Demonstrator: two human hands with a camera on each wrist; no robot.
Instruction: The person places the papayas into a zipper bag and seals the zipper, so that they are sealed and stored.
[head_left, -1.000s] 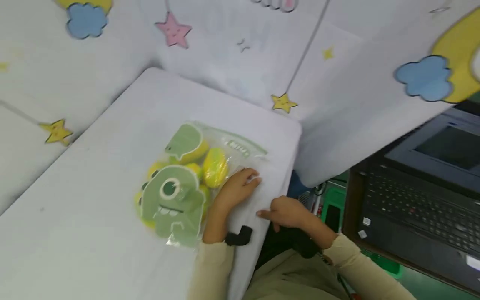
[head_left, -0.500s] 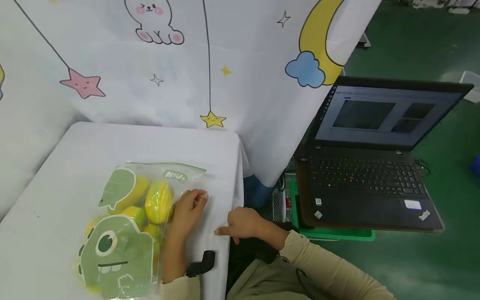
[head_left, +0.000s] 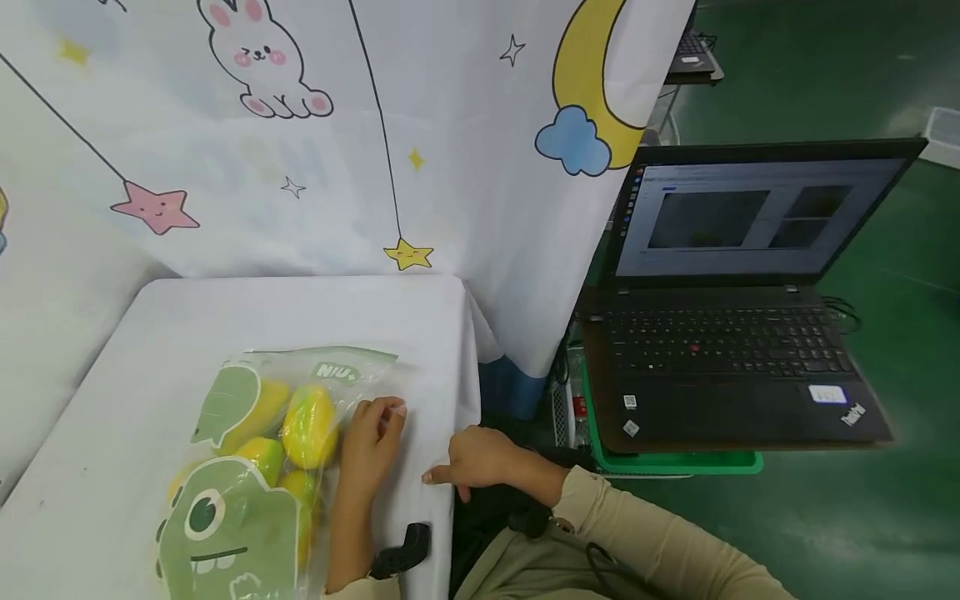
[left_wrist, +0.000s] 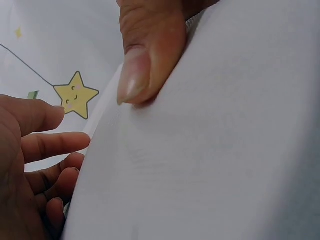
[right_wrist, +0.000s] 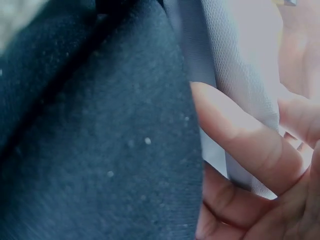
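A clear zip bag (head_left: pixel 345 375) with green cartoon monster prints lies on the white-covered table (head_left: pixel 187 321). Inside are several yellow-green, mango-shaped pieces (head_left: pixel 309 427). My left hand (head_left: pixel 367 450) rests on the cloth beside the bag's right side, fingers loosely bent. In the left wrist view its thumb (left_wrist: pixel 150 65) touches the white cloth, with nothing held between thumb and fingers. At the table's right edge is my right hand (head_left: pixel 480 458), its thumb laid over the edge and the other fingers below. The right wrist view shows its fingers (right_wrist: pixel 240 135) loosely against the hanging cloth (right_wrist: pixel 245 65).
A laptop (head_left: pixel 720 367) stands open on a brown stand at the right, over a green tray (head_left: pixel 705 463). White curtains (head_left: pixel 465 167) with cartoon prints hang behind and left of the table. Dark fabric (right_wrist: pixel 100 130) fills much of the right wrist view.
The head view has turned to the right and levelled, bringing the laptop fully into view. Both hands and the bag keep their places relative to the table.
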